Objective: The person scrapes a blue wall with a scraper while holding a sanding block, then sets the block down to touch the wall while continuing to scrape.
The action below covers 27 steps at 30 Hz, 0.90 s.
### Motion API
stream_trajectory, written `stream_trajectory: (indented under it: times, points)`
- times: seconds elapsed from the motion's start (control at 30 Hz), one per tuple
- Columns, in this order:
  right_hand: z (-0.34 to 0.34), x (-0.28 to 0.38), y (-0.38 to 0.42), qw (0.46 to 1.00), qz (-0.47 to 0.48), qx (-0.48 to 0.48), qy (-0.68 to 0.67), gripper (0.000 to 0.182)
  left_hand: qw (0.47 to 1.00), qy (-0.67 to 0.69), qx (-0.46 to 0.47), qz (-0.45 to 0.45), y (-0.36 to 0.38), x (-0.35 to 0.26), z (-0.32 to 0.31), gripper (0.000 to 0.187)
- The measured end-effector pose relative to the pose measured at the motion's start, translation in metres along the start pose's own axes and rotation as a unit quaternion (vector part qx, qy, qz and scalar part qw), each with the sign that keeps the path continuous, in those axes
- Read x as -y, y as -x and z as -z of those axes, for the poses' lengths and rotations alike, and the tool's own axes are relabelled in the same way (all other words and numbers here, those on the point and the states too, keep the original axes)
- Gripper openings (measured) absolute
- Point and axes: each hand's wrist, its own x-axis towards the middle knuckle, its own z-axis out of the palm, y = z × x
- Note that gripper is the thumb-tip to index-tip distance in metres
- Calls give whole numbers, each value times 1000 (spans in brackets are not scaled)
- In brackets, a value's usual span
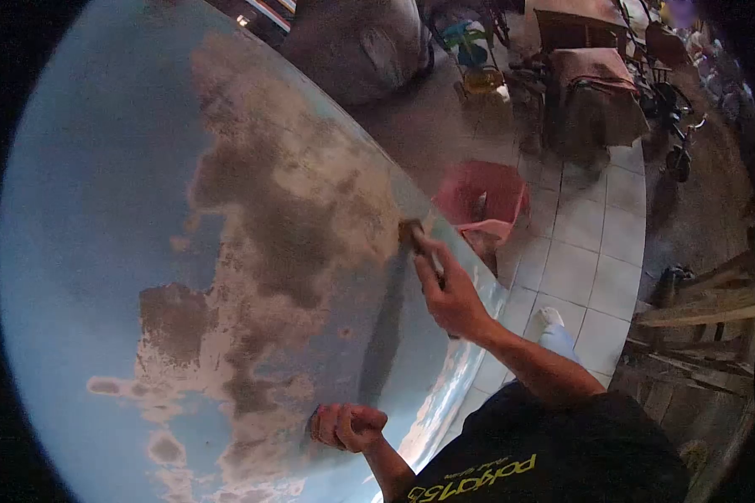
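A large curved panel (101, 210), light blue with beige and grey-brown worn patches, fills the left and middle. My right hand (453, 293) is wrapped round the dark handle of a hand tool (410, 230); its small brownish head is at the panel near the edge. Lower down, my left hand (348, 426) is closed with curled fingers against the panel's surface. A dark reddish bit shows by its fingertips, too unclear to name. Shade lies on the panel between the two hands.
Beyond the panel's edge, a pink bin (478, 189) stands on the tiled floor (575, 251). A cloth-covered item (596, 75), a small chair (482, 75) and a wheeled frame (678, 159) are farther back. Wooden pieces (705, 306) are at the right. A shoe (549, 317) shows below.
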Motion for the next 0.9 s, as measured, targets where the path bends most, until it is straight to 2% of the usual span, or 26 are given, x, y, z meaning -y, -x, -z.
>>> stream_trajectory:
  times: [0.1,0.2,0.3,0.4,0.63,0.7,0.77,0.83,0.87,0.9]
  points:
    - [-3,4,-5,998,-34,-23,-40,43,999,-14,-25,18,1,1,-1,11]
    - [-5,-1,1,1000,-18,-4,-19,43,999,-5,-36,-4,2,5,-6,10]
    - [0,4,-10,998,-42,-41,-39,44,1000,10,-10,-9,4,4,2,15]
    - [-3,-3,-1,999,-30,-14,-8,44,999,10,-30,-13,-1,3,-3,14]
    - [-3,0,-7,998,-28,-37,-47,45,1000,6,-8,-1,-3,1,4,9]
    - [-7,-3,8,999,-29,31,-18,45,1000,6,-3,-5,-3,3,-3,10]
    - [1,-2,-1,999,-45,16,-19,45,999,23,-31,-16,5,6,-2,11]
    - [6,29,-10,981,-172,-10,-91,46,1000,14,-19,-13,1,3,2,11]
    - [3,19,-7,981,-171,-11,-92,46,1000,7,-13,-11,-2,3,0,11]
    - [0,1,-1,993,-97,4,-60,46,1000,8,-14,-11,-2,3,-1,11]
